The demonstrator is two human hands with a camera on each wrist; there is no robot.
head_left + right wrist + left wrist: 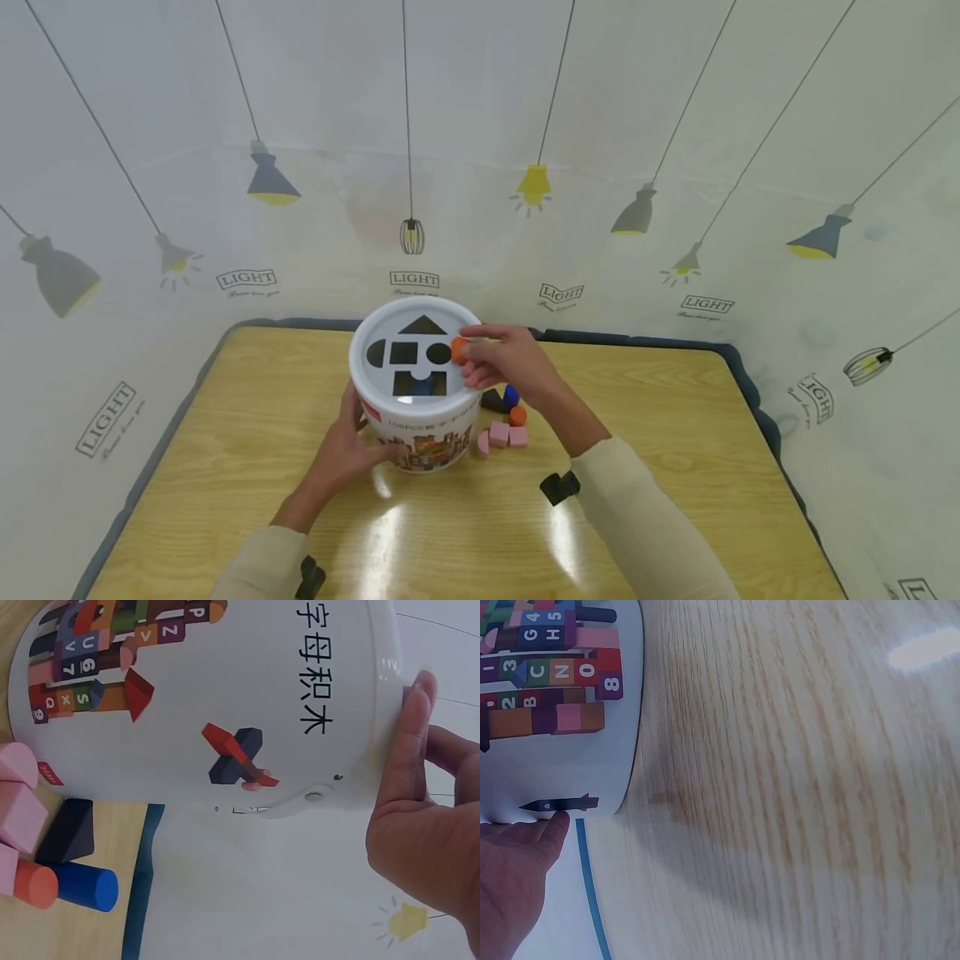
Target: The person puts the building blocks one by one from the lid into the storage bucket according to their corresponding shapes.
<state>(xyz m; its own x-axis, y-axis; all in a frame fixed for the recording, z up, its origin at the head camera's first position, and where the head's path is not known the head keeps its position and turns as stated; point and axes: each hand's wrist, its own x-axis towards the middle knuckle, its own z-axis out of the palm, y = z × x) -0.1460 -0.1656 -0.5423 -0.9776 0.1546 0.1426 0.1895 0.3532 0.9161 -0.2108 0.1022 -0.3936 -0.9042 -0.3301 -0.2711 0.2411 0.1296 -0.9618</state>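
Observation:
A white bucket [429, 454] with printed building blocks on its side stands on the table. Its white lid [375, 323] has several shaped holes, among them a triangle, a square and a circle. My left hand [337, 458] holds the bucket's left side, thumb across the front; the thumb [555, 832] shows against the wall in the left wrist view. Between thumb and fingers, my right hand [517, 362] pinches an orange round block [457, 350] at the lid's right, beside the circular hole. In the right wrist view the hand [427, 832] is at the lid's edge, the block hidden.
Right of the bucket lie pink blocks [498, 434], an orange cylinder [36, 885], a blue cylinder [91, 886] and a black block [71, 829]. Something blue [423, 387] shows through the lid's front hole. A wall sheet with printed lamps [535, 185] rises behind the wooden table [637, 400].

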